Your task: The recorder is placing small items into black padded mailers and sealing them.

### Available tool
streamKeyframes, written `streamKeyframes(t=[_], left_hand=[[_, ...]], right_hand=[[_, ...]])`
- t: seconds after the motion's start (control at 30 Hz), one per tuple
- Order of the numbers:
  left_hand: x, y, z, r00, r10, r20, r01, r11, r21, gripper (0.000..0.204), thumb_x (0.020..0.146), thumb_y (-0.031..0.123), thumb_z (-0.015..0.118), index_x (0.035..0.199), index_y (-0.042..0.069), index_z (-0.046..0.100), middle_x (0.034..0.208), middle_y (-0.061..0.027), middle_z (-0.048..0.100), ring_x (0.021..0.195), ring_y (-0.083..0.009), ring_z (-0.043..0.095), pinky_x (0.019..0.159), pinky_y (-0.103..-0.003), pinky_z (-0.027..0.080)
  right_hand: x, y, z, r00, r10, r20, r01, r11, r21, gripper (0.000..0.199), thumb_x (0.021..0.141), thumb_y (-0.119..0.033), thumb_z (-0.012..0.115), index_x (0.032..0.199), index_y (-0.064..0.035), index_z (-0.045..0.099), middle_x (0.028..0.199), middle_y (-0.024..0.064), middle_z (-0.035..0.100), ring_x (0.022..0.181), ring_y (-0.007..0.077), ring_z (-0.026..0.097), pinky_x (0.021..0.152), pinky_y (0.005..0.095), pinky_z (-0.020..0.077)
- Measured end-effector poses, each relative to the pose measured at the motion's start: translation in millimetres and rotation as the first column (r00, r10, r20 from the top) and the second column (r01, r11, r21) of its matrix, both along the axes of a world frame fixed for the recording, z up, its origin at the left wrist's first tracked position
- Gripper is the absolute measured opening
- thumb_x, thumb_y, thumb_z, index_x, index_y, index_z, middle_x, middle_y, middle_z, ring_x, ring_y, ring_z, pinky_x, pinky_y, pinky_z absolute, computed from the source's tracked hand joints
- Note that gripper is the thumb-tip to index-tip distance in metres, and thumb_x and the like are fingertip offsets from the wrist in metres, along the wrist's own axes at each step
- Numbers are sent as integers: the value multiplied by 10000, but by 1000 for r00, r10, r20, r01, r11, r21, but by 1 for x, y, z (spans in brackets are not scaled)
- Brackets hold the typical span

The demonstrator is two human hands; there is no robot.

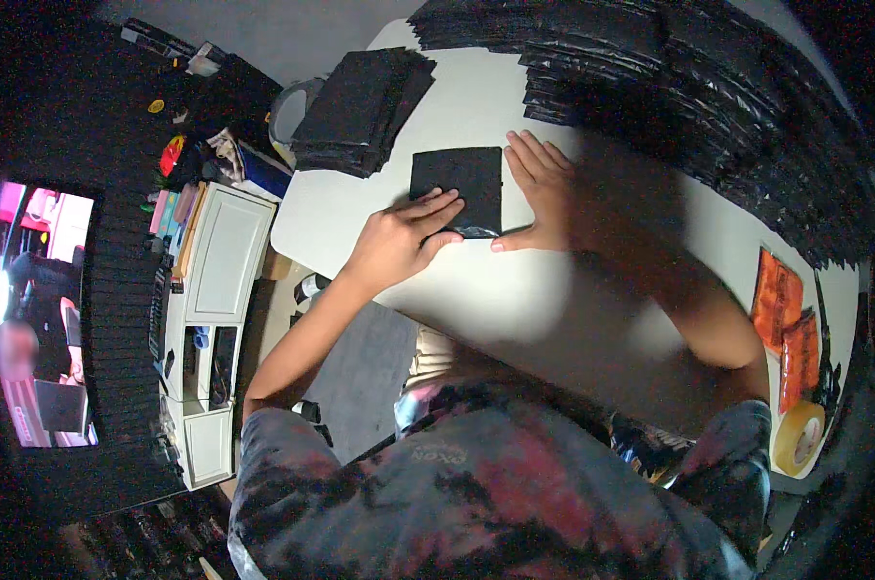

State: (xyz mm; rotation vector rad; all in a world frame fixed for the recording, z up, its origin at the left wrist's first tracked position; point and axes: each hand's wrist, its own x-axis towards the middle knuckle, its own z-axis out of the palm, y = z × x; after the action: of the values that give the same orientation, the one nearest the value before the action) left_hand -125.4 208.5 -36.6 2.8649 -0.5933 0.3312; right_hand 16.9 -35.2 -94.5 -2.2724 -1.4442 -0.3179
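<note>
A flat black square packet [481,188] lies on the white table [345,208] in front of me, with a shiny plastic-like strip along its near edge. My left hand [408,237] rests on its near left part, fingers stretched out flat and thumb at the near edge. Just beyond its right side is my right hand [544,198], flat on the table with fingers extended and thumb spread toward the packet's near right corner. Neither hand grips anything. To the far left stands a stack of similar black pieces [355,106].
Long rows of stacked black packets [640,72] fill the table's far and right side. Orange packets [780,300] and a roll of clear yellowish tape [798,437] are by the right edge. At left are a white cabinet [227,256] and a lit screen [46,319].
</note>
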Motion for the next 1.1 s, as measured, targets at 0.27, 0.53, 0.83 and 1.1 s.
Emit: streamKeyframes(t=[0.27,0.53,0.83,1.1], left_hand=[[12,12,-2,968,-179,175,142,968,207,315,973,291,692,1212,92,744,1240,-81,745,1080,-216,744,867,-352,621],[10,-4,15,967,-176,185,158,981,112,305,952,222,709,1209,60,736,1229,-56,750,996,-182,765,758,-315,644],[36,12,38,919,-252,304,238,968,85,339,855,36,700,1188,67,756,1179,-60,767,1055,-192,755,807,-326,654],[135,94,105,870,141,473,-26,970,-241,221,937,127,724,1142,85,795,1114,-108,779,964,-216,781,867,-293,599]], right_hand=[[-1,-2,32,990,141,27,-142,988,64,1080,725,-674,794,1484,20,463,1606,254,367,1513,425,318,1227,548,290],[6,5,20,776,350,526,-514,832,206,183,870,-171,762,1043,-116,782,1158,22,764,1143,189,705,1007,421,541],[-5,-2,36,816,297,496,-434,881,188,356,953,-233,675,1291,-123,687,1344,58,680,1244,219,644,1052,400,519],[6,1,39,986,161,-48,-127,900,417,521,881,-181,814,1349,-50,627,1360,183,658,1228,312,662,1024,413,556]])
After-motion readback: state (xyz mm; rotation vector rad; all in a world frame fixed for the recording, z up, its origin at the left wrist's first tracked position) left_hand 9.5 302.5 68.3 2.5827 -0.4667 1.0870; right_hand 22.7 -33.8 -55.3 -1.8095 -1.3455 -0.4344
